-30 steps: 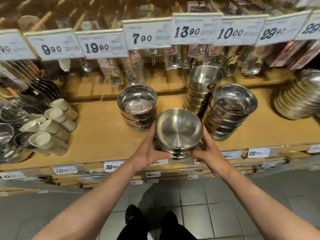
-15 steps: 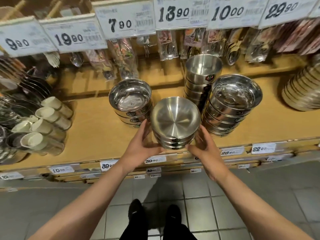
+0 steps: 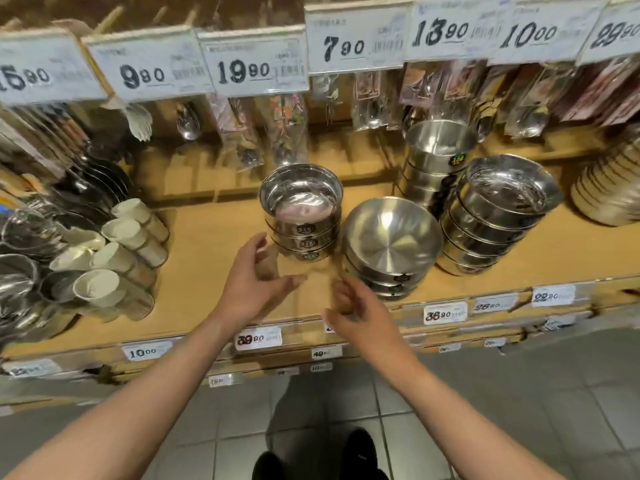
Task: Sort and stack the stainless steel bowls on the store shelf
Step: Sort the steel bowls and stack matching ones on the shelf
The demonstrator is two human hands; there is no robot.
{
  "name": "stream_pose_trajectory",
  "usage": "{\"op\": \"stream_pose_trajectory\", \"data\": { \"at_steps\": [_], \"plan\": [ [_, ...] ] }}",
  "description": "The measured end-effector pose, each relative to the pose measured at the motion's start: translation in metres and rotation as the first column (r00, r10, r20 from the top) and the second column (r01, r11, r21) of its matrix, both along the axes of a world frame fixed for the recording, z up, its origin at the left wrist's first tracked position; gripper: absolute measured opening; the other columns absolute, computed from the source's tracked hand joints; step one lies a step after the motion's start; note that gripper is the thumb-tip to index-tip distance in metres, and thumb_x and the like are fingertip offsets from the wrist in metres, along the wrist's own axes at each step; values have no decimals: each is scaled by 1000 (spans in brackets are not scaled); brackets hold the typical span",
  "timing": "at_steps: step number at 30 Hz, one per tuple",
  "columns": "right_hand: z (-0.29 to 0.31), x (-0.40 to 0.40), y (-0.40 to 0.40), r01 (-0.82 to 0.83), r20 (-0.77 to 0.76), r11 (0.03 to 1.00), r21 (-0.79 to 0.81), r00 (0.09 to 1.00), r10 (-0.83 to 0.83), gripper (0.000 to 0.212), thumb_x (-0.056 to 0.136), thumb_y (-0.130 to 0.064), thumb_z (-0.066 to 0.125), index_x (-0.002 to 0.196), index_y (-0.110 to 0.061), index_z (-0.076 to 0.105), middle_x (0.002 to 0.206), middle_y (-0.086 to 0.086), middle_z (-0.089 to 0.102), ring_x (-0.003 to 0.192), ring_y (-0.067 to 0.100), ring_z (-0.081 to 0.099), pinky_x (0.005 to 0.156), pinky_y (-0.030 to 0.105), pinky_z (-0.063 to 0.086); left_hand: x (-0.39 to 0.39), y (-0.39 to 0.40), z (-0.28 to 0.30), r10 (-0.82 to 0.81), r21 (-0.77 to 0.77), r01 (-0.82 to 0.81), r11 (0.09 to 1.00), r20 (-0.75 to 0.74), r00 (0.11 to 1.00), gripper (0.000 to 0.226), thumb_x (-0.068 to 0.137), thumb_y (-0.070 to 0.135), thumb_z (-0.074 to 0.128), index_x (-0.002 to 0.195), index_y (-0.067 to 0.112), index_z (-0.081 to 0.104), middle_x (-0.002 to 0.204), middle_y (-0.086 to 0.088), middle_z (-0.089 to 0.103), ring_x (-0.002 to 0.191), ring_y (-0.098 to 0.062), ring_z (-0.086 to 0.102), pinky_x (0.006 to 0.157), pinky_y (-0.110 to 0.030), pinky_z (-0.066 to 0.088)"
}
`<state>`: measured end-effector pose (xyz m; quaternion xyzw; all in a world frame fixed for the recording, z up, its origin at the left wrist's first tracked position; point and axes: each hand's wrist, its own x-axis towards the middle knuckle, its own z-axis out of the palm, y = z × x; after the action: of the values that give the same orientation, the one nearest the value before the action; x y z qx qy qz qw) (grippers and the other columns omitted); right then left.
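Observation:
A short stack of matte steel bowls (image 3: 391, 244) sits on the wooden shelf (image 3: 207, 271) near its front edge. Just left of it stands a stack of three shiny straight-walled bowls (image 3: 301, 216). Behind it rises a tall stack of narrow steel bowls (image 3: 436, 157), and to its right a stack of wide shiny bowls (image 3: 498, 216). My left hand (image 3: 252, 278) hovers with relaxed fingers in front of the straight-walled stack, holding nothing. My right hand (image 3: 356, 306), blurred, is just left of the matte stack's base, fingers loose and empty.
Cream cups (image 3: 114, 258) lie on their sides at the left beside dark pans. More bowls (image 3: 609, 188) lean at the far right. Packaged cutlery (image 3: 287, 129) hangs behind under price tags (image 3: 353, 46). Tiled floor (image 3: 519, 410) lies below.
Both hands set the matte stack down on the shelf and let go of it. They have drawn back and to the left, and the view has shifted left.

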<state>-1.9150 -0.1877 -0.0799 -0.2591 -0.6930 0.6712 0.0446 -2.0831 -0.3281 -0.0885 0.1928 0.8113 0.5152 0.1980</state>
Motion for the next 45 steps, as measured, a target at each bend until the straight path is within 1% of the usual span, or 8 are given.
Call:
{"op": "stream_pose_trajectory", "data": {
  "at_steps": [4, 10, 16, 22, 29, 33, 36, 45],
  "plan": [
    [-19, -56, -9, 58, -65, 988, 140, 997, -49, 68, 88, -14, 73, 120, -66, 45, 112, -41, 64, 106, -13, 61, 90, 20, 51, -45, 6, -19, -66, 134, 53, 990, 96, 993, 118, 64, 23, 95, 155, 42, 23, 158, 12, 31, 138, -10, 40, 81, -12, 51],
    [-49, -92, -25, 206, -139, 939, 274, 975, -173, 81, 79, -12, 68, 149, -30, 32, 139, 0, 58, 125, 27, 56, 110, 49, 44, -85, 25, -44, -335, 273, 335, 902, -47, 941, 110, 62, -4, 92, 131, 60, 36, 131, 36, 57, 128, 12, 50, 97, -12, 47],
    [-58, -99, -35, 285, -216, 923, 260, 949, -232, 81, 69, -12, 62, 144, -34, 41, 129, 0, 58, 97, 12, 58, 87, 32, 53, -90, 21, -53, -305, 312, 329, 892, -123, 944, 103, 59, -1, 93, 138, 33, 38, 132, 24, 61, 129, 3, 53, 100, -15, 45],
    [-64, -87, -71, 138, -190, 983, 124, 975, -113, 77, 81, -9, 68, 147, -38, 39, 143, -12, 54, 131, -1, 50, 103, 27, 50, -93, -50, -55, -277, 362, 228, 904, 89, 957, 99, 62, -12, 88, 143, 12, 38, 138, -4, 61, 133, -25, 55, 100, -31, 53],
    [-55, -120, -50, -43, -101, 989, 144, 993, 58, 111, 78, -15, 86, 159, -41, 15, 160, -15, 30, 125, -22, 42, 98, 17, 50, -77, -109, -37, -107, 323, 79, 943, 72, 992, 90, 56, -1, 94, 131, 1, 44, 125, -9, 64, 117, -21, 63, 96, -25, 54],
    [-46, -147, -42, -253, -180, 951, 176, 942, 284, 86, 75, -10, 85, 141, -49, 46, 141, -15, 58, 136, 3, 48, 106, 37, 49, -72, -117, -31, 36, 276, -26, 961, -33, 999, 95, 70, -10, 84, 152, 5, 39, 139, -22, 51, 116, -20, 59, 104, -20, 48],
    [-47, -158, -47, -252, -211, 952, 176, 935, 286, 76, 73, -14, 84, 134, -46, 52, 134, -11, 64, 134, 7, 52, 109, 50, 47, -71, -117, -27, 81, 342, -78, 937, 5, 997, 75, 78, -10, 77, 145, 12, 50, 131, 4, 64, 120, -7, 61, 98, -21, 52],
    [-49, -191, -62, -285, -236, 938, 195, 915, 327, 72, 76, -12, 83, 136, -36, 51, 133, -15, 62, 133, 7, 52, 110, 53, 46, -63, -124, -36, 303, 360, -243, 901, -120, 945, 53, 92, -8, 61, 132, 27, 57, 130, 16, 49, 115, 18, 56, 91, -1, 43]
  ]
}}
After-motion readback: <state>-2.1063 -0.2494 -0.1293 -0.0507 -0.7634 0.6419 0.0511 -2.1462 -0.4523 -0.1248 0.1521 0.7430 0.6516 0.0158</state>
